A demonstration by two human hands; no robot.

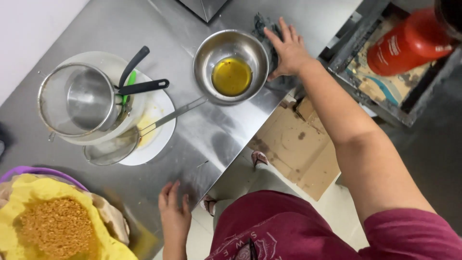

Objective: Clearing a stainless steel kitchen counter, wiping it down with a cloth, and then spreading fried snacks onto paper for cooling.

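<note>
One dark cloth (269,53) is lying on the steel table (211,139) behind the bowl (231,65) of yellow oil, and the right hand (288,48) is pressing flat on it, fingers spread, gripping nothing. The left hand (174,212) is resting open on the table's near edge, well apart from the strainer (79,101) and the plate (159,139). The cloth is touching the bowl, so a hard wipe is likely to nudge it and slop oil across the table.
</note>
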